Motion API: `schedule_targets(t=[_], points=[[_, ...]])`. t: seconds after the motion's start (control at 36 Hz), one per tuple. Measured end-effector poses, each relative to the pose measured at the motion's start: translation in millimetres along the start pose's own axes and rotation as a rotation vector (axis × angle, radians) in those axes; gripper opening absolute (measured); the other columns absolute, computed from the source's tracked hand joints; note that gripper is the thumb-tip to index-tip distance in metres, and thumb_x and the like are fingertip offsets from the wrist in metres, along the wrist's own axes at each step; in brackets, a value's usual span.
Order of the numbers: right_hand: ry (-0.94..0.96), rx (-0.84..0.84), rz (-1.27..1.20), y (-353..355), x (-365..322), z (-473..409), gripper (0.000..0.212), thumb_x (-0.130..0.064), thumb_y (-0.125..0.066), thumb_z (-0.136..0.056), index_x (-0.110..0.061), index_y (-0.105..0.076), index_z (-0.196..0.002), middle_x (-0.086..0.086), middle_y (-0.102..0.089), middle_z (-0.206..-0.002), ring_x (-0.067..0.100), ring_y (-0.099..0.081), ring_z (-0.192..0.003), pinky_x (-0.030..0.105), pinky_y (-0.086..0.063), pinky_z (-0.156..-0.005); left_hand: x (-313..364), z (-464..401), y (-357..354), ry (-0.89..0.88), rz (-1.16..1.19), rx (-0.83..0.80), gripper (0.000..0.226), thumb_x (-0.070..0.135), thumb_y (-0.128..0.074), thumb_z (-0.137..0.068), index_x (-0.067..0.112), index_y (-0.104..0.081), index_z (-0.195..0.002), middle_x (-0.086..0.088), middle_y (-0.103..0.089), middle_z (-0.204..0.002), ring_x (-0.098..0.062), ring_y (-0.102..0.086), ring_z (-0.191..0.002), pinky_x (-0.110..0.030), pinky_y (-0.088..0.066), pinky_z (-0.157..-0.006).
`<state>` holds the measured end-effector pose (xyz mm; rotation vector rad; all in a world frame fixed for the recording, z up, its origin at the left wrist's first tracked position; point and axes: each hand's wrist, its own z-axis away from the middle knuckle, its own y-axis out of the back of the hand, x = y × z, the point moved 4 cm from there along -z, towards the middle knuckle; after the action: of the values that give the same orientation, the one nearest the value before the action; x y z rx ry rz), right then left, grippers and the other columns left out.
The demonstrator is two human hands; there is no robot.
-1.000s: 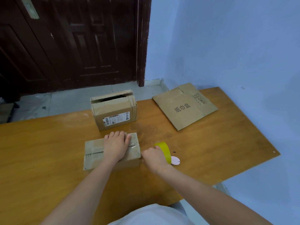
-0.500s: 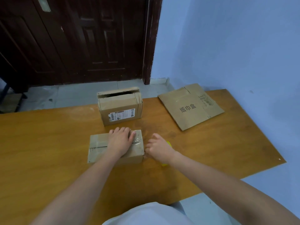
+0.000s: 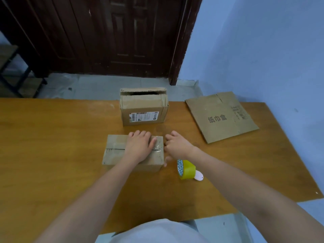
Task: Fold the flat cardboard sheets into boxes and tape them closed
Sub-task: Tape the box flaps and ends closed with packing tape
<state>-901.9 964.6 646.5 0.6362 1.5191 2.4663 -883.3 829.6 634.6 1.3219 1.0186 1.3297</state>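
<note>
Table: wooden, holds everything.

Flat sheet: far right on the table, printed, unfolded. We judge it light and stiff across the panels, bending only at its creases; best taken by an edge with both hands.

Far box: upright, top flap not fully down, a dark gap shows under it. It looks untaped on top.

Near box: lies just in front of us, seam running left to right, clear tape shining over the seam's right part. We judge it hollow and light, apt to slide on the smooth wood unless pinned; the top would give under hard pressure.

Left hand: palm down, fingers straight and together, pressing flat on the near box top. It holds nothing.

Right hand: at the box's right end, fingers loosely curled toward the edge, thumb low by the side wall. We cannot tell whether it pinches a tape end.

Tape roll: yellow, on the table below the right wrist, untouched. A small white tag lies beside it.
</note>
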Motion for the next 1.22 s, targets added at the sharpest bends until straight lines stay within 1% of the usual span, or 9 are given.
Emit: schedule_targets(t=[0.11, 0.33, 0.47, 0.58, 0.67, 0.75, 0.89, 1.08, 1.22], points=[[-0.038, -0.077, -0.037, -3, 10, -6, 0.059, -0.062, -0.042, -0.086, -0.012, -0.067, -0.105, 0.001, -0.067, -0.104, 0.023, -0.040, -0.112, 0.037, -0.027, -0.093, -1, 0, 0, 0.006, 0.005, -0.002, 0.045, 0.050, -0.022, -0.098, 0.023, -0.055, -0.111, 0.004, -0.060, -0.114, -0.018, -0.051, -0.106, -0.035, -0.033, -0.091], [-0.266, -0.048, -0.223, 3, 37, -9, 0.036, -0.051, -0.054, -0.085, -0.018, -0.064, -0.097, -0.001, -0.065, -0.109, 0.020, -0.042, -0.109, 0.036, -0.026, -0.087, -2, 3, 2, -0.043, 0.009, -0.038, 0.048, 0.051, -0.022, -0.098, 0.021, -0.054, -0.119, 0.003, -0.059, -0.117, -0.019, -0.049, -0.107, -0.035, -0.031, -0.091], [-0.450, 0.114, -0.589, 10, 47, -2, 0.032, -0.029, -0.048, -0.095, -0.022, -0.055, -0.126, 0.000, -0.060, -0.125, 0.021, -0.052, -0.116, 0.035, -0.041, -0.091, -10, 12, 4, -0.231, 0.027, -0.098, 0.048, 0.049, -0.024, -0.099, 0.022, -0.052, -0.126, 0.004, -0.057, -0.125, -0.017, -0.048, -0.115, -0.034, -0.029, -0.099], [-0.445, 0.115, -0.871, 21, 23, -10, 0.038, -0.035, -0.044, -0.098, -0.023, -0.051, -0.133, 0.001, -0.062, -0.125, 0.021, -0.057, -0.112, 0.032, -0.046, -0.083, -23, 28, 17, -0.356, 0.169, -0.031, 0.057, 0.049, -0.023, -0.088, 0.019, -0.050, -0.128, 0.002, -0.054, -0.128, -0.018, -0.045, -0.122, -0.036, -0.033, -0.104], [-0.396, 0.073, -0.939, 26, 0, -22, 0.043, -0.040, -0.040, -0.098, -0.024, -0.047, -0.137, 0.002, -0.061, -0.127, 0.021, -0.056, -0.111, 0.032, -0.046, -0.081, -38, 37, 41, -0.232, 0.257, 0.260, 0.041, 0.033, -0.039, -0.090, 0.010, -0.057, -0.119, -0.005, -0.059, -0.120, -0.024, -0.050, -0.117, -0.039, -0.039, -0.099], [-0.394, 0.057, -1.003, 29, -16, -31, 0.049, -0.044, -0.036, -0.099, -0.024, -0.038, -0.144, 0.000, -0.045, -0.145, 0.021, -0.043, -0.130, 0.038, -0.041, -0.101, -65, 49, 57, 0.116, 0.289, 0.411, 0.030, 0.016, -0.052, -0.091, 0.006, -0.056, -0.119, -0.008, -0.056, -0.121, -0.027, -0.046, -0.118, -0.039, -0.036, -0.099], [-0.380, 0.016, -1.061, 32, -35, -40, 0.051, -0.041, -0.036, -0.100, -0.026, -0.028, -0.147, -0.001, -0.037, -0.150, 0.021, -0.036, -0.136, 0.039, -0.034, -0.109, -114, 89, 48, 0.757, 0.466, 0.269, 0.024, 0.029, -0.047, -0.092, 0.009, -0.043, -0.105, -0.010, -0.054, -0.090, -0.032, -0.056, -0.087, -0.036, -0.042, -0.068], [-0.472, 0.059, -1.017, 21, -52, -36, 0.047, -0.039, -0.030, -0.101, -0.018, -0.035, -0.142, 0.008, -0.053, -0.135, 0.028, -0.051, -0.119, 0.039, -0.044, -0.094, -108, 108, 17, 0.674, 0.725, 0.203, 0.028, 0.028, -0.051, -0.092, 0.014, -0.034, -0.109, -0.012, -0.059, -0.096, -0.030, -0.057, -0.077, -0.033, -0.042, -0.059], [-0.522, 0.025, -0.834, 28, -75, -14, 0.033, -0.045, -0.035, -0.098, -0.015, -0.048, -0.096, 0.008, -0.061, -0.098, 0.027, -0.058, -0.087, 0.033, -0.041, -0.062, -92, 91, 24, 0.574, 0.794, 0.113, 0.057, 0.030, -0.062, -0.086, 0.011, -0.035, -0.132, -0.012, -0.044, -0.130, -0.029, -0.053, -0.107, -0.039, -0.046, -0.088]])
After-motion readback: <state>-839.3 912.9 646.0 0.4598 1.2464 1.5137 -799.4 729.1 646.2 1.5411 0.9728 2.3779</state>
